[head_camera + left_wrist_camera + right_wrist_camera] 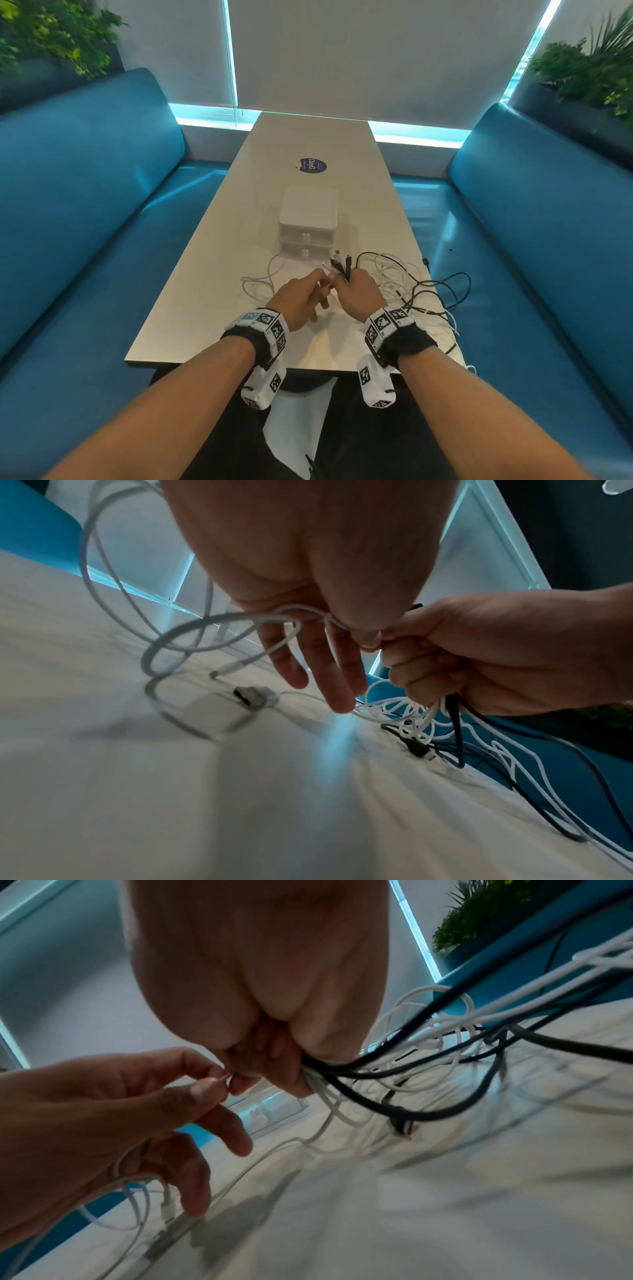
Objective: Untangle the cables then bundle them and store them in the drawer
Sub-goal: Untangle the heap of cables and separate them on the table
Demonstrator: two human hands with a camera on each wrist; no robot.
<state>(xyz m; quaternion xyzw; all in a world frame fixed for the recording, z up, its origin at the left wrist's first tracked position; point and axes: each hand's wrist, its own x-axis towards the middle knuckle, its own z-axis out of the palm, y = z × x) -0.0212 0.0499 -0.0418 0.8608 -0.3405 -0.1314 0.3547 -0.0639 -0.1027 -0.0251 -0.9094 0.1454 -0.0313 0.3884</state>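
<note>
1. Head view, nearest: we see the right hand (356, 291) fisted round a cable bundle (342, 265), plug ends up; the left hand (301, 298) pinches one white cable (219, 620) beside it.
2. Loose cables (421, 284) sprawl right, some overhanging the table (205, 274). We judge them light, limp, snag-prone; best gripped near the plugs.
3. Beyond, the drawers (306, 240) sit closed.

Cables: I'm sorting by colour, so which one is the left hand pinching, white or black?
A white cable, pinched by the left hand; the black cables sit bunched in the right hand.
</note>
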